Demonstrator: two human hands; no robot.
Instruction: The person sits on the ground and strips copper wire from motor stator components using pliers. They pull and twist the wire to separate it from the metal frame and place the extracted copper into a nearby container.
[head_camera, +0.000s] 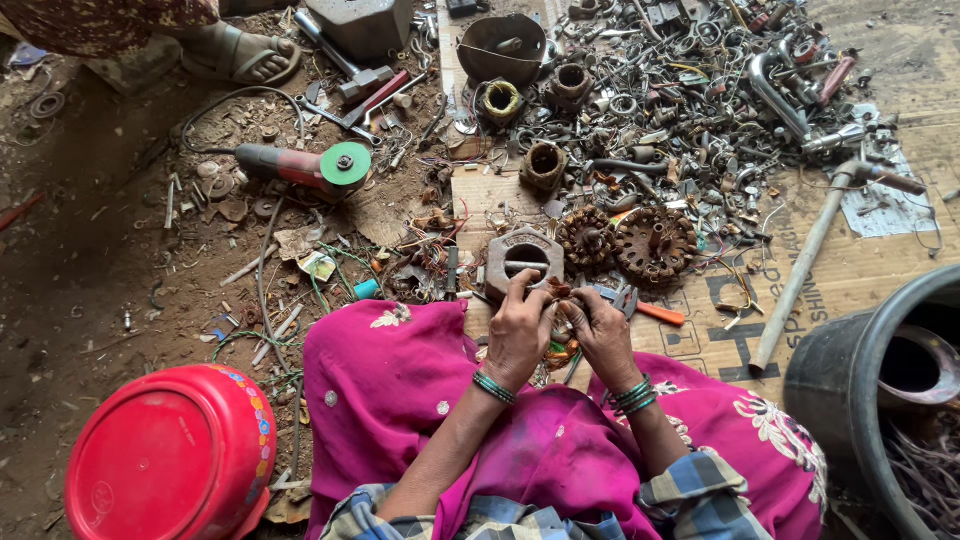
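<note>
Coil: a small copper-wound piece (558, 322) is sitting over the lap, between 2 hands.
Left hand (517, 330): is clamping it.
Right hand (598, 328): is pinching wire; pulling steadily seems best.
Nearby: metal housing (524, 258), pliers (640, 305).

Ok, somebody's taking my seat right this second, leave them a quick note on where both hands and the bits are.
Left hand and right hand are together over the lap, both closed on a small copper-wound part; more copper winding sits under the hands on the pink cloth.
Just ahead on the cardboard: hexagonal metal housing, two rusty round cores, orange-handled pliers.
Angle grinder lies to the left on the dirt, long hammer to the right.
Done: cannot tell how far the part is stripped.
Left: the scrap heap beyond is unsorted.
</note>
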